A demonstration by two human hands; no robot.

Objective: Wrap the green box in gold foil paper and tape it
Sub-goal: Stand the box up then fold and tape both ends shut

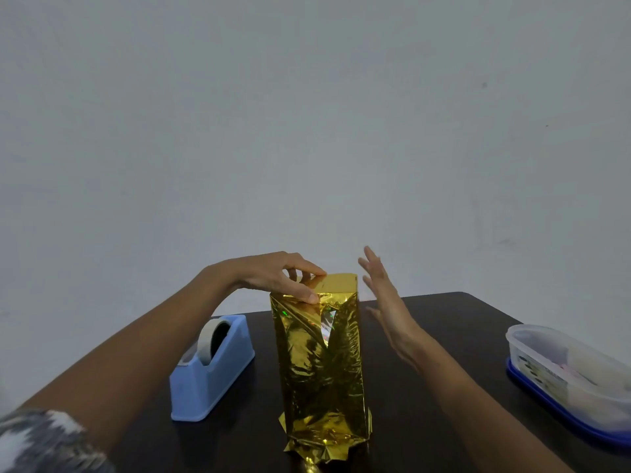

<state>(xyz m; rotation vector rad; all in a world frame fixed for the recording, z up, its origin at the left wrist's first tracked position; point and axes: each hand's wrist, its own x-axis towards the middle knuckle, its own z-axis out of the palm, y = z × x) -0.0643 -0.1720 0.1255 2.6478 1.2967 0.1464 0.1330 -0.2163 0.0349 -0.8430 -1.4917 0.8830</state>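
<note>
Dark table [444, 312], and upright on it stands the foil-wrapped box [321, 363], between the blue tape dispenser [205, 380] and a plastic container [566, 370]. Left hand [273, 271] pinches the foil at the top edge. Right hand [382, 288] hovers just beside it, fingers straight and spread.

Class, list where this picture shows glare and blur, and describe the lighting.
Head view: bright glints on the crinkled gold foil; the patterned sleeve at lower left is smeared out of focus; dim, even light, no hard shadows on the dark table.
</note>
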